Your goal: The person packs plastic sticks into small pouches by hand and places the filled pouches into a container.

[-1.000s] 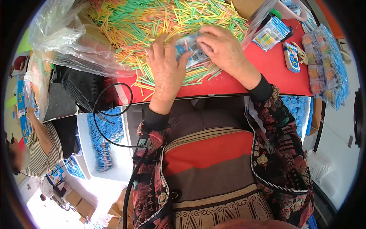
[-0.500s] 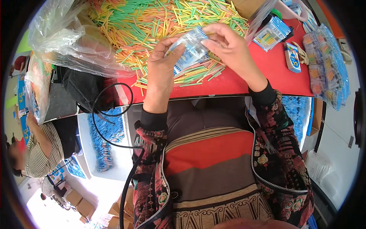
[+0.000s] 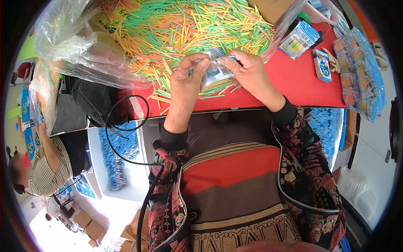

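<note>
Between my two hands is a small clear plastic packet (image 3: 215, 72) with blue-and-white printing, held above the table edge of a pile of coloured sticks. My left hand (image 3: 187, 80) pinches its left side between thumb and fingers. My right hand (image 3: 248, 75) pinches its upper right part, the fingertips of both hands nearly meeting. Whether anything lies inside the packet I cannot make out. Just beyond and beneath the hands spreads the heap of thin green, yellow and orange sticks (image 3: 180, 33).
On the red table (image 3: 302, 86) at right lie a filled packet (image 3: 299, 40), a small blue box (image 3: 322, 65) and a stack of filled packets (image 3: 361, 75). A clear bag (image 3: 84, 50) and black mesh bag (image 3: 90, 94) sit left. A black cable (image 3: 145, 164) loops nearby; a person (image 3: 50, 164) works at left.
Both hands have come closer together and slightly lower, with the fingertips now meeting near the packet's top. The packet has tilted and more of it is covered by the fingers.
</note>
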### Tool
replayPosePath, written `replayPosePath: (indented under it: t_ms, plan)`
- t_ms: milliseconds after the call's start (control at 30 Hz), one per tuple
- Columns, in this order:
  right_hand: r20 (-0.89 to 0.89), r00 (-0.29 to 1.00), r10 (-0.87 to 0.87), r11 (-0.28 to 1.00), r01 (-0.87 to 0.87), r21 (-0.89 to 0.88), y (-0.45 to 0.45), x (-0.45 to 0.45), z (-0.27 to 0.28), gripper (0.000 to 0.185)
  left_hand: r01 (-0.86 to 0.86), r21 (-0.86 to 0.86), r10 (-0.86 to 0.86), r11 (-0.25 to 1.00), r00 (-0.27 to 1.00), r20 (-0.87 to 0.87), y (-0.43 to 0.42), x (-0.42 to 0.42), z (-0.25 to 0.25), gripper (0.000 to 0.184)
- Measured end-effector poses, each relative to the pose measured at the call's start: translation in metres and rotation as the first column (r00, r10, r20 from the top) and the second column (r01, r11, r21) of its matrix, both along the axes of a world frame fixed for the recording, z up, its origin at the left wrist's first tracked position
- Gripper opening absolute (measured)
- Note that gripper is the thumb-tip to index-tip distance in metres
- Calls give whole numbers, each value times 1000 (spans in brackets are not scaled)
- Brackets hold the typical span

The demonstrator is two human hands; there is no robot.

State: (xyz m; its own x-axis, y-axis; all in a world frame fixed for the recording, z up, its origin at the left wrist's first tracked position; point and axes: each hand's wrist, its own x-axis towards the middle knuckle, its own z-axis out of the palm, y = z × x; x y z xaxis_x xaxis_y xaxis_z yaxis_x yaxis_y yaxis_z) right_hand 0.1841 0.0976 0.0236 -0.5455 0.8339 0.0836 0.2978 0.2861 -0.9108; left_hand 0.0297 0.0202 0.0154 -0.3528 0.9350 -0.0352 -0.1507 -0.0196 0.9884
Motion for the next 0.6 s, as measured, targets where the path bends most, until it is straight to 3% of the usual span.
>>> replayPosePath:
  t_ms: [67,233,300,333,400,433,500,567,600]
  plan:
    - [0,998,-60,947,57,315,4,-1,-6,25,82,54,-86,995,993,78,0,-1,5,16]
    - [-39,998,-51,915,63,399,5,-2,-6,32,160,-77,-165,984,984,-67,1,-2,8,10]
    - [-14,1000,-5,968,9,249,5,-1,-3,31,137,-44,-141,990,985,-95,2,-3,1,9]
    - [-14,1000,-9,967,13,253,8,-1,1,31,112,-13,-113,994,986,-120,3,-4,0,8]
    - [-101,995,-17,983,36,181,21,-1,16,30,81,1,-81,997,995,-50,1,-5,-1,7]
    - [6,998,-57,984,56,171,34,4,27,29,44,7,-44,999,999,22,0,-6,-1,6]
    - [-158,970,-186,922,228,314,69,5,25,27,40,68,-41,997,999,11,1,-9,-8,8]
    - [-59,974,-218,935,226,272,106,2,26,22,6,109,-1,994,999,-51,0,-7,-9,8]
    - [22,977,-210,853,172,492,123,-2,22,21,6,115,0,993,999,-54,0,-7,-10,8]
